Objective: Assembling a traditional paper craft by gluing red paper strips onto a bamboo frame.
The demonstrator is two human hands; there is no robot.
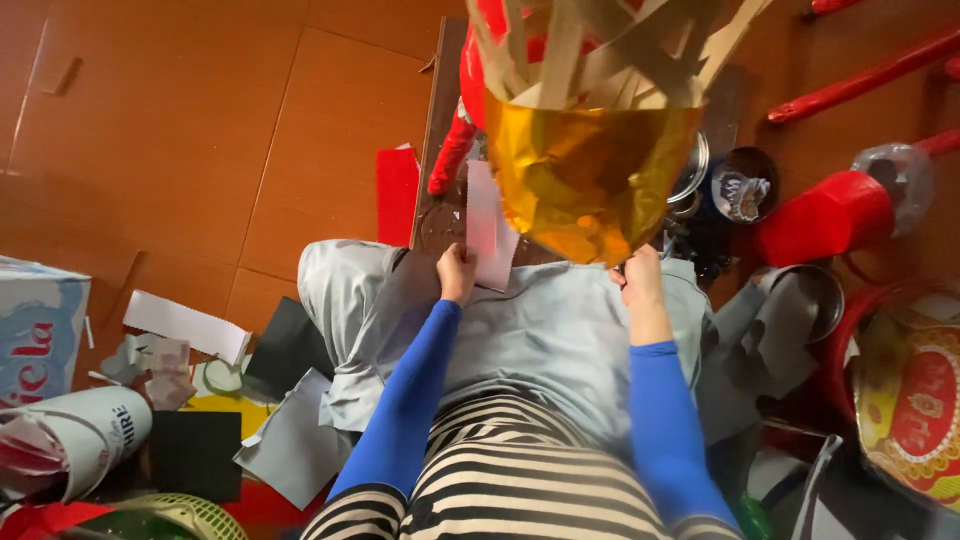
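1. Paper scraps (180, 340) are all over the floor at about 8 o'clock.
2. Left hand (456, 272) pinches a pale pink paper piece (488, 225), dead centre.
3. Right hand (640, 280) grips the bottom edge of a gold foil sheet (585, 175) hanging at 12 o'clock.
4. Red stool (825, 215) sits at 3 o'clock.

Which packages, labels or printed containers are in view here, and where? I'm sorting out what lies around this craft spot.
Carton: far left edge, boxy, light blue and white with red lettering.
Paper roll: bottom left, lying on its side, a white cylinder with dark print.
Round tin: right edge, red and gold ornamental pattern, partly cut off.
Gold foil sheet: top centre, unprinted, hanging in front of the camera, its lower edge at the right hand.
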